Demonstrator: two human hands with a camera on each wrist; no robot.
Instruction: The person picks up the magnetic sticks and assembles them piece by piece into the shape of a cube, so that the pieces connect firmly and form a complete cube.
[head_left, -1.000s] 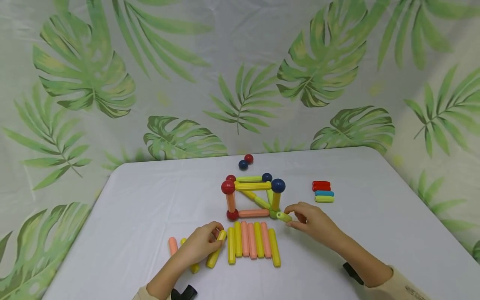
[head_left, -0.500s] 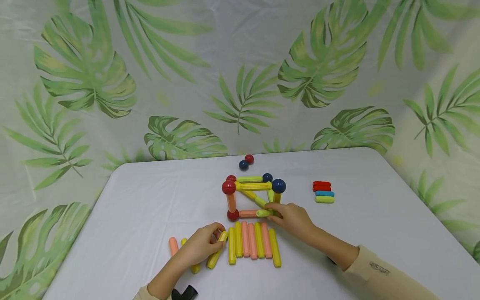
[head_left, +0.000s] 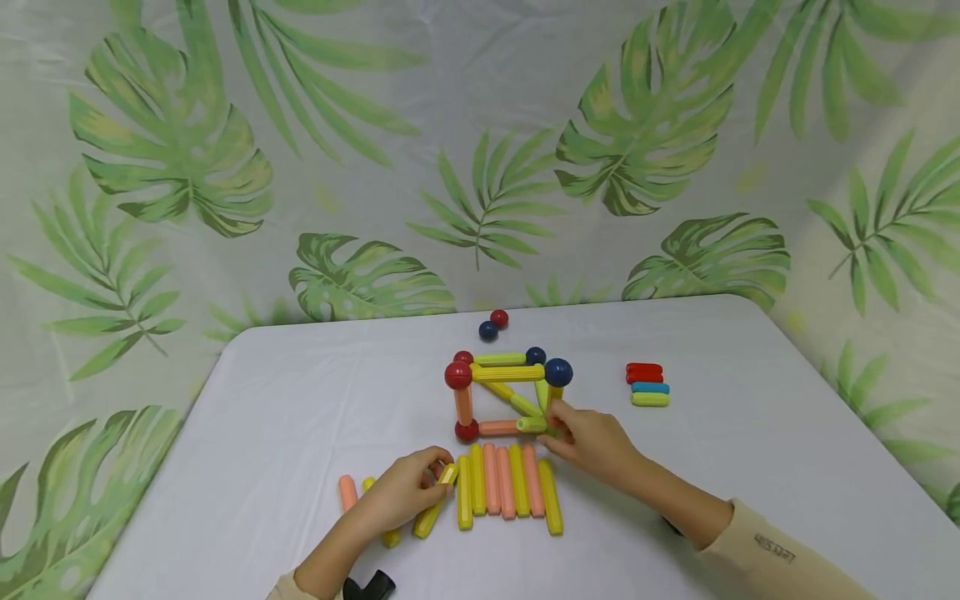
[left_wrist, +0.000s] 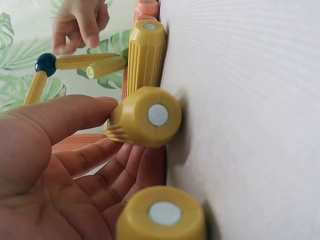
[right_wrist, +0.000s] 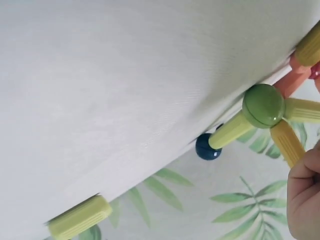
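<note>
My left hand (head_left: 405, 492) pinches a yellow magnetic stick (left_wrist: 145, 117) between thumb and fingers, low over the cloth. In the middle stands a box-like frame of magnetic sticks and balls. My right hand (head_left: 596, 442) is at the frame's near right corner, thumb and index finger parted beside the yellow upright stick (right_wrist: 287, 143). A light green stick (head_left: 531, 425) juts from the green ball (right_wrist: 263, 105) toward the near side, just off the fingertips. Atop the upright sits a blue ball (head_left: 558, 372). In the head view the right fingers partly hide the green ball.
Several yellow and pink sticks (head_left: 491, 479) lie in a row before the frame. A pink stick (head_left: 347, 493) and a yellow one lie by the left wrist. Red, blue and light green short sticks (head_left: 649, 387) lie to the right. Behind the frame rest two loose balls (head_left: 488, 331).
My right hand has brought the light green stick left onto the frame's near right corner, and its fingers have drawn back slightly from it. The left hand has hardly moved.
</note>
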